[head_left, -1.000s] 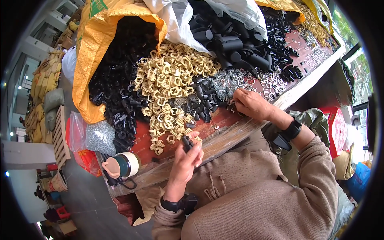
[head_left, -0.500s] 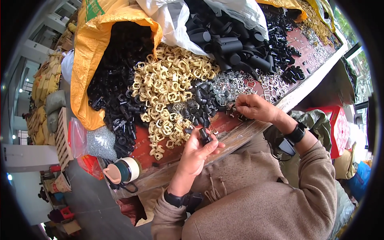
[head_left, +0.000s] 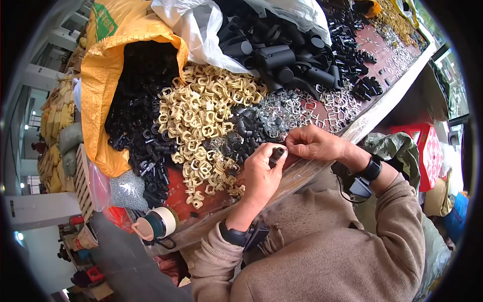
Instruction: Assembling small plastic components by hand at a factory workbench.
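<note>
**Short black plastic tube (head_left: 277,154) in the left hand (head_left: 262,173)**

The left grip is closed around the tube, its dark end facing up, near the front edge of the red, wood-edged table (head_left: 176,182). The right hand (head_left: 313,143) pinches just beside it; I cannot tell whether anything sits between those fingertips. Best hold the tube steady, fingers clear of its end. The large orange woven sack (head_left: 94,95) bears green printing.

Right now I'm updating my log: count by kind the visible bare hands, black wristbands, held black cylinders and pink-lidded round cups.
Bare hands (left hand, right hand): 2
Black wristbands: 2
Held black cylinder: 1
Pink-lidded round cup: 1
Total: 6
</note>
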The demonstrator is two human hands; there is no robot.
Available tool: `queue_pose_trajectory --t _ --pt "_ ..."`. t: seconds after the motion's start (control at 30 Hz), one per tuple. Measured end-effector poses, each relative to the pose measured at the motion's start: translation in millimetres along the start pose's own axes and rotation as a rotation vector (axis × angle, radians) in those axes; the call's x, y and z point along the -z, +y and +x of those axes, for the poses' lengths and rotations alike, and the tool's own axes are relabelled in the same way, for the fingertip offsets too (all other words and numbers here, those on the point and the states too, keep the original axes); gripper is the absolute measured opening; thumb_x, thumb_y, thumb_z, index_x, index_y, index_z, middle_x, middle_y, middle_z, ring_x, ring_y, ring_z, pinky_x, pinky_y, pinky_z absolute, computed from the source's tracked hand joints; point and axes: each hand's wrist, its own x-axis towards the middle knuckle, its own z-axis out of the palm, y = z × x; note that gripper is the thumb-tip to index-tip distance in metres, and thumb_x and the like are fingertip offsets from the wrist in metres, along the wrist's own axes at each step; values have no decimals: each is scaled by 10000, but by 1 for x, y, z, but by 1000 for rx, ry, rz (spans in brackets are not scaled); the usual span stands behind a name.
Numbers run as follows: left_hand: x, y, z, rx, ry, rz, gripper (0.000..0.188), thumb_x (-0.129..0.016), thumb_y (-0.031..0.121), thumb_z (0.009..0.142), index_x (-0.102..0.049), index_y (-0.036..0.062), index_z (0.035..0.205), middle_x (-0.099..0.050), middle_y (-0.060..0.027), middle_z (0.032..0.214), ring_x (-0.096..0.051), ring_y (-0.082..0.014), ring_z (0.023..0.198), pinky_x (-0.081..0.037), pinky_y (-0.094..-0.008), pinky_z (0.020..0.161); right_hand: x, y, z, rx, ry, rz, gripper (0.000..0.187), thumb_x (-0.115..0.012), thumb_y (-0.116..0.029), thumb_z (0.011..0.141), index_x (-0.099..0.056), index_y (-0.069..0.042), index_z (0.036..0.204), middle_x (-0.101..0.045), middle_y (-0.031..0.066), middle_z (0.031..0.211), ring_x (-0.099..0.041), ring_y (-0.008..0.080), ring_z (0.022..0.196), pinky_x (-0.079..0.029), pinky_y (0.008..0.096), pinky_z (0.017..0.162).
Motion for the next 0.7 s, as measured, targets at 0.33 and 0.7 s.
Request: queue_pose_trajectory --t 0.33,0.7 --pt "-5 -12 -2 405 17 -354 68 -566 98 779 -548 33 770 -538 -16 634 -510 -88 523 -388 -193 462 -7 6 -2 330 185 -523 108 -536 -99 739 -476 -20 780 -490 91 689 -530 238 625 -428 315 558" --pt "7 -3 -9 659 31 -876 106 -567 165 785 -521 72 806 -520 -7 680 -488 -102 557 -365 -214 484 -6 1 -4 270 350 -799 123 -563 -64 722 -497 -20 816 -467 93 721 -519 259 632 -430 338 535"
